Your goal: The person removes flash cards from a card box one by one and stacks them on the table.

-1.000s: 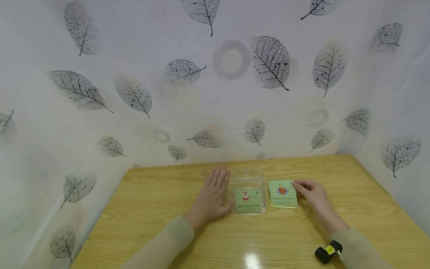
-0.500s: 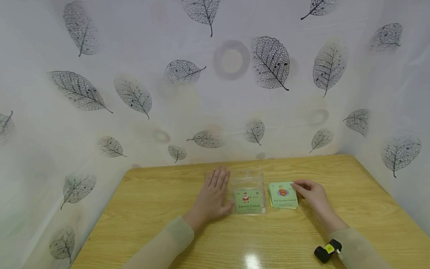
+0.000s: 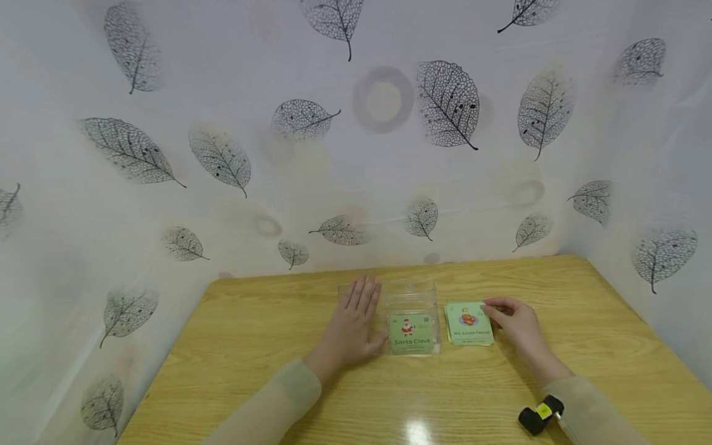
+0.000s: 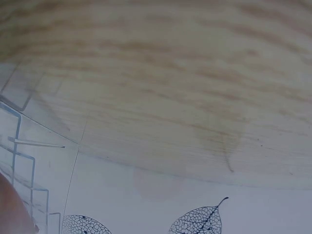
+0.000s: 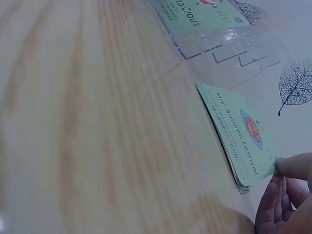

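Note:
My left hand (image 3: 353, 324) lies with straight fingers over the left part of a clear plastic stepped stand (image 3: 410, 301). In the front pocket of that stand sits a green Santa Claus card (image 3: 411, 334). To the right is a small stack of cards, its top one a green Mid-Autumn Festival card (image 3: 470, 324) with a plate of food printed on it. My right hand (image 3: 517, 318) pinches that top card at its upper right corner, seen also in the right wrist view, where the card (image 5: 239, 136) lies slightly askew on the others. Only a fingertip (image 4: 12, 209) shows in the left wrist view.
The wooden table (image 3: 233, 346) ends at a wall covering (image 3: 384, 161) printed with leaves, along the back and both sides. A black device with a yellow label (image 3: 541, 415) is on my right wrist.
The Mid-Autumn Festival card has slid slightly toward me on its stack, between my right thumb and fingers. My left hand and the stand have stayed put.

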`<state>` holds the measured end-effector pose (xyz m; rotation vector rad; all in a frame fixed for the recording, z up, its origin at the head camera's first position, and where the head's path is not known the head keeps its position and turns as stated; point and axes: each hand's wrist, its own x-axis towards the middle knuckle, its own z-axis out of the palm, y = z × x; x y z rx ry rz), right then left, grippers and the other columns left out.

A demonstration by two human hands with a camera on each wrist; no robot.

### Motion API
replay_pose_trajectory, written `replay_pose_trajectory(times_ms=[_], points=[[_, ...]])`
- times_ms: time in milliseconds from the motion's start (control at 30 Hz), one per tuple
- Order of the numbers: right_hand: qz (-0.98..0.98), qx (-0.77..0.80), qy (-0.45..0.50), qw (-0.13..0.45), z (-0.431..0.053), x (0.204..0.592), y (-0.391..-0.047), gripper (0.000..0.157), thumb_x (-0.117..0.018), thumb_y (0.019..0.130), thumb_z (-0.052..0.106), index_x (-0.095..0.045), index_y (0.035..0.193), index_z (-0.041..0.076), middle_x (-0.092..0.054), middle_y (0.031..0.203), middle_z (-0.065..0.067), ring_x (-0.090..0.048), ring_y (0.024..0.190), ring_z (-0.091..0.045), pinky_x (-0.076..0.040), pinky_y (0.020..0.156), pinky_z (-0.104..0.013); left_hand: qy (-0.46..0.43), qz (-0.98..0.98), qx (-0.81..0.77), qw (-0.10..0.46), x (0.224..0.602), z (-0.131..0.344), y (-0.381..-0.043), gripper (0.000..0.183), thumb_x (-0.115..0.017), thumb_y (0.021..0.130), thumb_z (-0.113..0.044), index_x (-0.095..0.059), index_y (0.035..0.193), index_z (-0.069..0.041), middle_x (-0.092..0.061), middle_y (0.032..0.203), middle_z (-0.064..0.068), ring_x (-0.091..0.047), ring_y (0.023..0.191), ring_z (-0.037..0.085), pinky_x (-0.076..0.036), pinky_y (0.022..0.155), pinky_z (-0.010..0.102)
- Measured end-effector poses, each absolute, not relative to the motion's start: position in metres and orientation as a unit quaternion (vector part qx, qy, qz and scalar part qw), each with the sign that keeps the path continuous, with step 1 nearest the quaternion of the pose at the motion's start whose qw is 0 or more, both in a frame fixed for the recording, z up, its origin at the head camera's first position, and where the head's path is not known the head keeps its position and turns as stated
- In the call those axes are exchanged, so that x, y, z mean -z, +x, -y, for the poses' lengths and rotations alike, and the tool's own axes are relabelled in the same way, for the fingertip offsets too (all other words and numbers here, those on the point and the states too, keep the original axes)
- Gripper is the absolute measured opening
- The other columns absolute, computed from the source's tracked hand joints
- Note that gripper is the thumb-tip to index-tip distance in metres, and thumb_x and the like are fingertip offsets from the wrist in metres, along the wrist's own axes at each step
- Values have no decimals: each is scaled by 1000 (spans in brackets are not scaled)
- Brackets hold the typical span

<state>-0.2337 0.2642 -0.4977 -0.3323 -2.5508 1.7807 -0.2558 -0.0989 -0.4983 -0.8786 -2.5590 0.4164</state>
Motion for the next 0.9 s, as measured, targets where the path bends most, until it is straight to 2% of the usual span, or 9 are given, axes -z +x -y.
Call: replay_pose_trajectory(times_ms=[433,900], points=[[828,-550,-106,28,-265,502,-236,38,-65,105,14,-65,132,-13,-71,98,6,-57,79,5,-55,66,-15,-312,916,-157,197,498,98,-255,102,-43,101,-72,-17,169,1,-19,177,22,-20,165,39,-20,136,46],[819,-563,-109,24,-266,502,-236,41,-64,106,17,-63,135,-12,-69,98,13,-57,82,8,-55,68,-15,-314,917,-148,198,499,98,-255,104,-44,100,-71,-17,168,2,-22,176,22,-22,164,39,-23,135,47]])
